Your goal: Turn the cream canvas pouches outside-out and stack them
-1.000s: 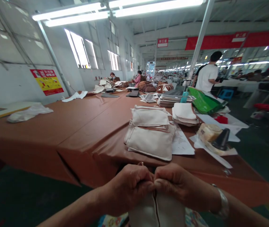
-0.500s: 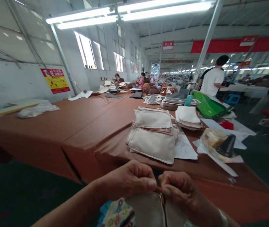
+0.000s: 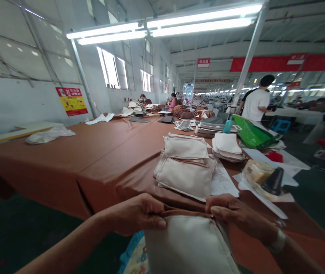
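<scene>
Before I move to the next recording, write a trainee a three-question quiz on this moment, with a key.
1. True or false: the left hand and the right hand grip the same cream piece.

2. Multiple choice: as seen in the picture, where is the green bag relative to the large cream stack?
A) Nearer and to the left
B) Farther and to the right
C) Underneath it

3. Fill in: a pale band is worn on the ____ wrist.

Key: 1. True. 2. B. 3. Right.
</scene>
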Motion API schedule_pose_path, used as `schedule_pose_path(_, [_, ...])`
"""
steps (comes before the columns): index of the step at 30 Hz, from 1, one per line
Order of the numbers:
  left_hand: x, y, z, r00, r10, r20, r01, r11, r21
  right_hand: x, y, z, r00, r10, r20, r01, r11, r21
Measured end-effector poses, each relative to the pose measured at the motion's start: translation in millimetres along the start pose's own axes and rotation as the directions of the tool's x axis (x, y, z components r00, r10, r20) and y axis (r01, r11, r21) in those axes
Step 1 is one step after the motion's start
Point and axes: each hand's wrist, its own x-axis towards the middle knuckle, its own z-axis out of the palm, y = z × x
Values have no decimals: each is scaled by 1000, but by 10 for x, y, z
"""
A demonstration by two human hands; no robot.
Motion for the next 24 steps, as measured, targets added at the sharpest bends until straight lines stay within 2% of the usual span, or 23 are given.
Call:
schedule_pose_path(1, [21,96,21,999,38,-35,-36,998,60,53,-73,3,998,-24,61,29,995,-98])
schedule_pose_path(3, [90,317,55,988,147,-49,-139,980,145,190,-218,114,979,-118,169,150,970,-189])
schedule_pose_path(4, [122,410,45,981,190,-28,-184,972,148,259,-273,200,960,-163,226,209,958,-197])
schedule_pose_path(6, [144,484,-53,978,199,63,-204,974,101,366,-315,353,934,-210,288,264,951,-162])
schedule_pose_path(8, [81,362,-229,980,118,161,-121,993,13,401,-251,401,943,-218,251,245,966,-78])
schedule_pose_path(10, [-48,89,-398,981,10,193,16,991,-133,373,-93,324,966,-212,149,213,977,11])
schedule_pose_path(11, [-119,-65,-452,977,-49,205,102,961,-255,349,11,256,973,-210,95,207,977,42])
schedule_pose_path(13, [-233,-311,-475,973,-90,214,185,859,-477,310,236,113,983,-179,35,177,982,64])
schedule_pose_path(15, [-266,-389,-409,980,-72,187,168,805,-569,300,419,18,992,-114,49,114,993,10])
schedule_pose_path(17, [-210,-295,-308,990,-36,134,104,831,-546,315,487,0,995,-59,82,65,995,-71])
schedule_pose_path(19, [-98,-112,-214,995,11,101,36,893,-449,331,410,55,993,-64,103,75,992,-105])
schedule_pose_path(22, [67,114,-109,990,93,109,-59,958,-282,329,134,225,979,-160,129,156,987,36])
schedule_pose_path(24, [128,168,-64,990,107,95,-83,970,-228,322,-11,350,971,-178,162,154,976,151])
